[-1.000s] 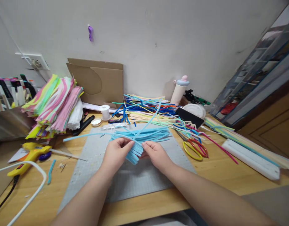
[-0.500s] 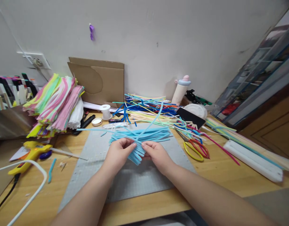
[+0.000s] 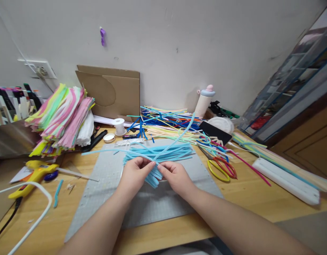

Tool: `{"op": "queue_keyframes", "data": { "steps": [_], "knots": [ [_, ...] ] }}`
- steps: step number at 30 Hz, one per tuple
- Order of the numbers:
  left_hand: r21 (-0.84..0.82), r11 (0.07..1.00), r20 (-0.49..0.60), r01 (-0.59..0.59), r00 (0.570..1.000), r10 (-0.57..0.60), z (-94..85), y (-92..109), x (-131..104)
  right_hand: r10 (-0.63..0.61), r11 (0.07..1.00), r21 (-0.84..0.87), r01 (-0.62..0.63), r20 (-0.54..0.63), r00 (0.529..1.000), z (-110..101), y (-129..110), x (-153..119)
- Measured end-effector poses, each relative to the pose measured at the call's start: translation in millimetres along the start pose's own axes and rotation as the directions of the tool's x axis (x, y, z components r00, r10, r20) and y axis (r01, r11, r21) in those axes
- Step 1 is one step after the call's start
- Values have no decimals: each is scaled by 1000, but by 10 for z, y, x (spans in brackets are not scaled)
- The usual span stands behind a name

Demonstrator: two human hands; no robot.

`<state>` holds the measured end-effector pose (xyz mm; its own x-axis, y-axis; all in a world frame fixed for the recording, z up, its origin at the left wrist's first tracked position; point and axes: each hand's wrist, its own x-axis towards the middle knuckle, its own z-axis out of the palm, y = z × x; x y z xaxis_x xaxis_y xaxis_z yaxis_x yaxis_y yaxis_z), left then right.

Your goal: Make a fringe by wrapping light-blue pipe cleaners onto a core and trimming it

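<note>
Over a grey cutting mat [image 3: 105,209], my left hand [image 3: 135,175] and my right hand [image 3: 176,176] meet, fingertips almost touching. Both are closed on light blue pipe cleaners [image 3: 152,179], whose bunched lower ends stick out beneath my fingers. Two long ends rise from the pinch: one blue strand [image 3: 188,125] slants up to the right, another [image 3: 99,151] stretches out to the left. Behind my hands lies a pile of light blue pipe cleaners [image 3: 176,151] on the mat. My fingers hide the spot where the strands cross.
Scissors [image 3: 219,170] with yellow and red handles lie right of the mat. At the left are a yellow glue gun [image 3: 33,177] and its looping cord. Mixed pipe cleaners [image 3: 166,118], a bottle [image 3: 203,102] and cardboard [image 3: 126,92] stand along the back. A white power strip [image 3: 286,180] is far right.
The upper strand now leans further right and its tip has moved right. The left strand reaches slightly further left and lower. My hands have drawn a little closer together.
</note>
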<state>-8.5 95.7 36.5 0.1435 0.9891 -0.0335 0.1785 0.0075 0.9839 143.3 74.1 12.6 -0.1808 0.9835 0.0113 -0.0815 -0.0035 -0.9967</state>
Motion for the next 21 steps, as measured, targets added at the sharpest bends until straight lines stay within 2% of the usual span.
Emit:
{"op": "queue_keyframes", "data": {
  "steps": [4, 6, 7, 8, 10, 11, 13, 18, 21],
  "knots": [
    [-168, 981, 130, 96, 989, -75, -60, 122, -39, -107, 993, -64, 103, -61, 992, -83, -56, -12],
    [-198, 972, 185, 129, 978, -92, -96, 186, -70, -245, 962, -144, 232, -82, 966, -151, -125, -14],
    [-203, 969, 212, 139, 973, -95, -109, 211, -88, -347, 919, -216, 330, -48, 936, -185, -166, -17],
    [-203, 968, 247, 149, 964, -96, -118, 231, -108, -453, 845, -301, 441, 33, 891, -216, -209, -21],
    [-185, 968, 336, 170, 936, -100, -123, 254, -148, -590, 656, -413, 631, 239, 771, -266, -288, -34],
    [-170, 970, 378, 176, 920, -101, -121, 258, -167, -611, 584, -430, 688, 326, 722, -284, -321, -43],
    [-144, 974, 439, 176, 894, -96, -116, 258, -198, -606, 512, -431, 743, 432, 668, -306, -372, -60],
    [-116, 985, 540, 128, 841, -46, -123, 254, -235, -530, 494, -426, 758, 544, 651, -328, -441, -90],
    [-75, 995, 548, 68, 836, -16, -138, 275, -244, -522, 504, -428, 750, 540, 660, -338, -454, -92]
  ]
}}
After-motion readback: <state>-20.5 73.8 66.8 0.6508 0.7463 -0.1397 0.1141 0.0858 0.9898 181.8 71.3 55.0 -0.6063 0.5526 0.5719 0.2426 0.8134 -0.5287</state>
